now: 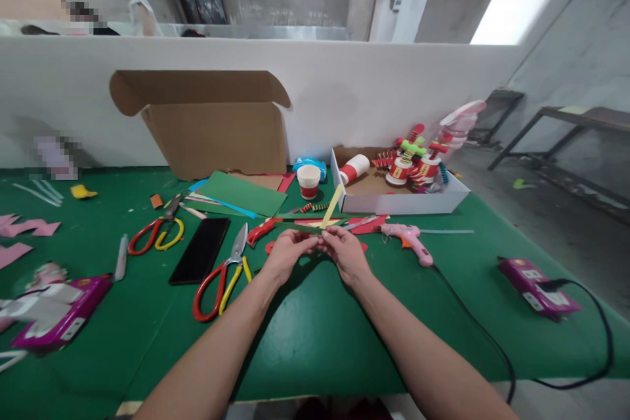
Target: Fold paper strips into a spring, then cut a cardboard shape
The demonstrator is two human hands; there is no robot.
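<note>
Paper strips (332,205), one yellow and one green, are held crossed just above the table (315,341), pinched between the fingertips of the left hand (288,254) and right hand (347,252), seemingly to keep the crossing steady.

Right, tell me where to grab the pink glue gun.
Take the pink glue gun by its handle, which slants toward the near right with the cord trailing from its end. Come in from the near right with the right hand, once it lets go of the green paper strip. The gun lies flat, and its nozzle seems to point left, so avoid that end.
</note>
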